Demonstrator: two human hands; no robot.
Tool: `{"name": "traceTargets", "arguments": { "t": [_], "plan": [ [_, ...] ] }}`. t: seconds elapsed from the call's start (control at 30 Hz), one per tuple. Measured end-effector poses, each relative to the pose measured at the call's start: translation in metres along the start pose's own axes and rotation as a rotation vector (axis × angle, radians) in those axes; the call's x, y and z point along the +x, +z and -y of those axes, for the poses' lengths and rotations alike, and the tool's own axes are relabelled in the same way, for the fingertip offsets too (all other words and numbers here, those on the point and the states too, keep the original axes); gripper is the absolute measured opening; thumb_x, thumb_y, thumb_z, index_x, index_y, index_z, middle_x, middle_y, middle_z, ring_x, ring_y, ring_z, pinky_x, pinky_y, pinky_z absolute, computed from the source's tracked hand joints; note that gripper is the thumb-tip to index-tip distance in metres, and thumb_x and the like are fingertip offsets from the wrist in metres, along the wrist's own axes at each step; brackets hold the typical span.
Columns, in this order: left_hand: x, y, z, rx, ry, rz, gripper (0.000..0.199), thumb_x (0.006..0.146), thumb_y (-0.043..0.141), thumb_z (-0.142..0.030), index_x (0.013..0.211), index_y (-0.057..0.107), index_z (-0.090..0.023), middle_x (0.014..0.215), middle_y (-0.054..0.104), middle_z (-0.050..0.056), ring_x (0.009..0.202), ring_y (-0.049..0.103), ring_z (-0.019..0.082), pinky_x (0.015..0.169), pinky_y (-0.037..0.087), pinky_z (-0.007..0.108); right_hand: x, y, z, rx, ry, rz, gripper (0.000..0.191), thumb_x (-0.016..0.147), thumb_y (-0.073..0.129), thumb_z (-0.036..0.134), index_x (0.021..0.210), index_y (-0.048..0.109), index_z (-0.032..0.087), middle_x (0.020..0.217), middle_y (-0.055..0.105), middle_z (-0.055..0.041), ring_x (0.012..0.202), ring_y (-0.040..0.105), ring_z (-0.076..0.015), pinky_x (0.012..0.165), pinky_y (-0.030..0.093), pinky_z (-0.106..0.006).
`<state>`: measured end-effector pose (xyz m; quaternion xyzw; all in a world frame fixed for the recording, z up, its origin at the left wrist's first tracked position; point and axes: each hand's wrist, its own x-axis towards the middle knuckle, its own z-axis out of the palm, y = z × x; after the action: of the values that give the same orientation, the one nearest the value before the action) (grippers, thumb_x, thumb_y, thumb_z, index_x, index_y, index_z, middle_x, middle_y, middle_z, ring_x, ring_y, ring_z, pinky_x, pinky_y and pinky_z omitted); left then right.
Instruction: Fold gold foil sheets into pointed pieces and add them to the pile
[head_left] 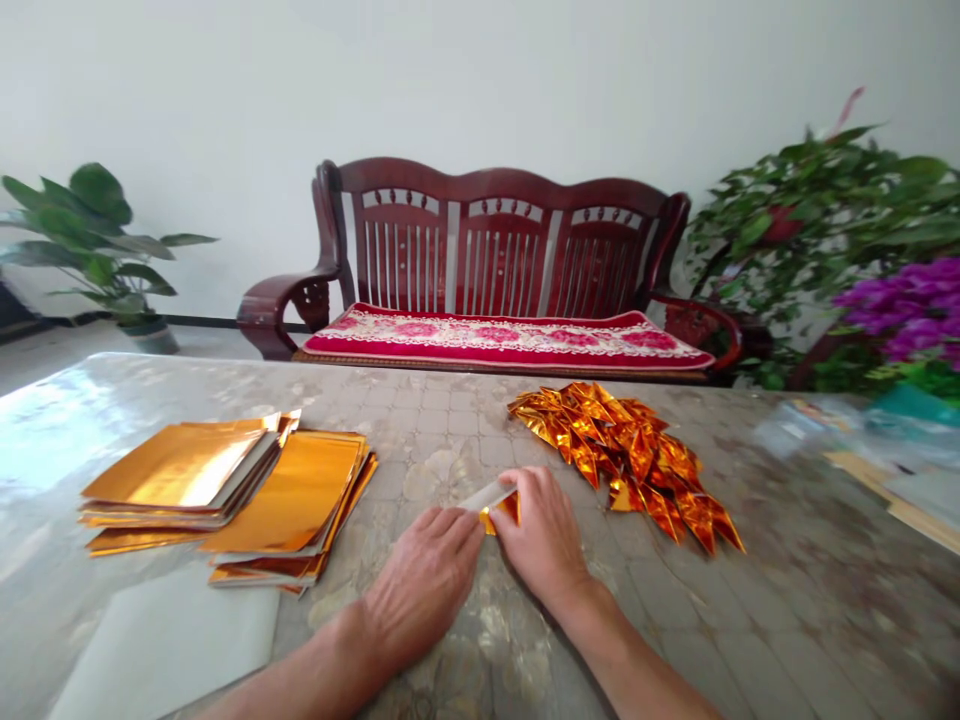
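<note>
Between my two hands, over the middle of the table, is a partly rolled or folded sheet of gold foil paper (487,496), its pale back showing along the top and some gold below. My left hand (435,560) has its fingers closed on the near left end of the sheet. At the other end, my right hand (538,525) grips the paper with thumb and bent fingers. Both palms face down, and the fingertips are partly hidden. To the right lies a heap of folded gold foil pieces (622,450). Flat gold foil sheets (292,495) are stacked on the left.
A pale sheet (172,640) lies at the table's near left. Plastic bags (814,425) and flat boards sit at the right edge. Behind the patterned table (442,395) stands a wooden bench (499,240) with a red cushion, between potted plants.
</note>
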<state>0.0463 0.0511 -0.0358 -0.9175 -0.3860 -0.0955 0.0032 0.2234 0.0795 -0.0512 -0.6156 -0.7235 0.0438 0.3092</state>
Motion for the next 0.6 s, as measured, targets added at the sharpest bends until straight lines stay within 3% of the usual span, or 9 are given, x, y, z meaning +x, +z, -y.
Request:
{"name": "traceTargets", "arguments": {
  "t": [0.13,0.37,0.6],
  "plan": [
    [0.001,-0.001,0.001,0.034,0.021,-0.002,0.021,0.097,0.044,-0.016,0.113,0.058,-0.017,0.110,0.063,0.008,0.108,0.056,0.023,0.093,0.046,0.039,-0.001,-0.007,-0.010,0.151,0.059,-0.052,0.039,0.071,0.060,0.014,0.110,0.056,0.019,0.110,0.058,-0.0087,0.106,0.056,-0.0249,0.093,0.045,-0.039],
    [0.002,-0.004,0.007,0.073,0.022,0.002,0.020,0.097,0.043,-0.015,0.109,0.059,-0.018,0.103,0.064,0.007,0.098,0.057,0.022,0.086,0.046,0.038,0.001,-0.015,-0.022,0.363,0.189,0.030,0.026,0.080,0.046,0.020,0.100,0.062,0.020,0.095,0.070,-0.0040,0.082,0.064,-0.0199,0.080,0.050,-0.034],
    [0.001,0.001,0.010,0.069,0.020,0.022,0.021,0.099,0.042,-0.020,0.115,0.056,-0.020,0.102,0.064,0.005,0.092,0.057,0.021,0.081,0.045,0.035,0.000,-0.006,-0.022,0.398,0.133,0.035,0.027,0.079,0.044,0.013,0.095,0.065,0.021,0.092,0.072,-0.0032,0.086,0.067,-0.0197,0.079,0.051,-0.032]
  ]
}}
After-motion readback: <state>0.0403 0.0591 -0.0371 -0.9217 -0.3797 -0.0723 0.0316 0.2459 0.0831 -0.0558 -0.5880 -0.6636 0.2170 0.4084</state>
